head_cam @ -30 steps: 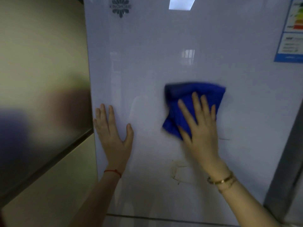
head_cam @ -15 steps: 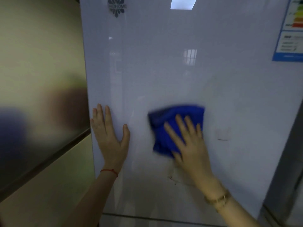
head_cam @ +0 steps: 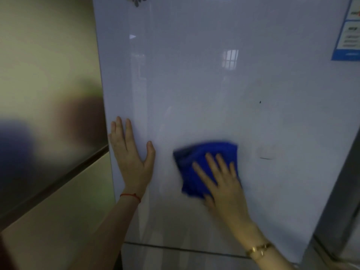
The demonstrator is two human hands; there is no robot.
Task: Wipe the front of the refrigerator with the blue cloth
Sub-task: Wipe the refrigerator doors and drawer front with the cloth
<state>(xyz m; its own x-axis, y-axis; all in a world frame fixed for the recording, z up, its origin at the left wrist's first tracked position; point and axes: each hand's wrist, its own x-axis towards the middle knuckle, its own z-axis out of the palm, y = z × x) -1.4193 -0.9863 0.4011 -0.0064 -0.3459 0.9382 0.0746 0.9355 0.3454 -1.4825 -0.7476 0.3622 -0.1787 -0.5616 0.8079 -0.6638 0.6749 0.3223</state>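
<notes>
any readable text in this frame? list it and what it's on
No text can be read in this frame.
Logo at the fridge door's top edge: cropped; no lettering shows.
Blue-bordered sticker at the door's upper right: printed lines, too blurred to read.
Cloth, red wrist string, gold bracelet: no text.

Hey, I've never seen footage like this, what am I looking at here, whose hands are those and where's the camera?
The camera sits on a person's head and looks forward and down, so you see their own two hands. In front is a glossy white fridge door. The left hand lies flat on the door near its left edge. The right hand presses a blue cloth against the door with straight fingers. A label is stuck at the top right, and a small dark mark shows right of the cloth.
</notes>
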